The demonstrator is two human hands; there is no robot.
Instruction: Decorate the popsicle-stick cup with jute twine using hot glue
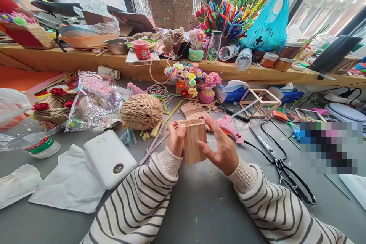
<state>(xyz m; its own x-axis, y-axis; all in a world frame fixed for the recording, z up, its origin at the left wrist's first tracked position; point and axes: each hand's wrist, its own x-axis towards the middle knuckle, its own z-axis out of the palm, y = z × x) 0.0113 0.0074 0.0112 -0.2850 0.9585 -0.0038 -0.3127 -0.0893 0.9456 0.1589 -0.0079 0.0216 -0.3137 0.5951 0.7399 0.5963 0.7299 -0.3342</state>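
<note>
A small cup made of upright wooden sticks (194,144) is held in the air over the grey table, with twine along its top rim. My left hand (175,139) grips its left side, thumb and fingers pinched at the rim. My right hand (221,146) is on the cup's right side with its fingers spread, the thumb near the front sticks and the index finger near the rim. A ball of twine (141,111) lies left of my hands. Just beyond the cup are flat wooden sticks (193,110). To the right sits a pink glue gun (231,129).
Large scissors (276,160) lie on the right, beside a black cable. A white power bank (110,159) and white paper (71,183) are at the left. Behind stand pipe-cleaner flowers (185,76), a wooden stick frame (260,103) and a crowded ledge (114,59).
</note>
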